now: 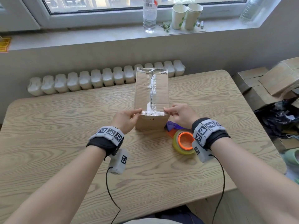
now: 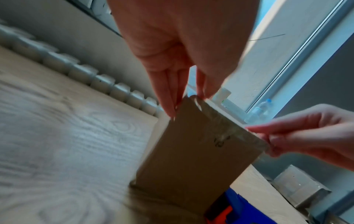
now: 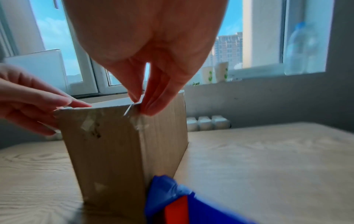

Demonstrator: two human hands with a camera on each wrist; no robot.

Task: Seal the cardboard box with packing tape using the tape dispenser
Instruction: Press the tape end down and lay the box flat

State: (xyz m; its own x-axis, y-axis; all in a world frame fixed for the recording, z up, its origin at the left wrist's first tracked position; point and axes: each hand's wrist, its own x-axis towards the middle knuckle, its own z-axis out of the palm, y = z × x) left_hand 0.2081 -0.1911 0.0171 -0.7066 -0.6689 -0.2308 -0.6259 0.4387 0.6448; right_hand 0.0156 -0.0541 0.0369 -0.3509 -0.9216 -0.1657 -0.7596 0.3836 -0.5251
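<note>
No readable brand or text anywhere; only black-and-white square marker codes on both wrist bands, and some small dark marks on the box's near face, too blurry to read.

Cardboard box sits on the wooden table directly between both hands, long side running away from the person. Clear tape runs along the top seam and across the near top edge.

Left hand: at the box's near-left top corner, thumb on top, fingers straight down the left side wall, pinching the taped corner. Wrist cocked inward, forearm angled in from lower left.

Right hand: mirror pose at the near-right top corner, thumb on top edge, fingers extended down the right wall, pinching the tape fold there. Forearm comes in from lower right.

Tape dispenser w/ orange core, yellowish tape roll and blue-purple body lies on the table just under and behind the right wrist, beside the box's near-right bottom corner; neither hand touches it.
</note>
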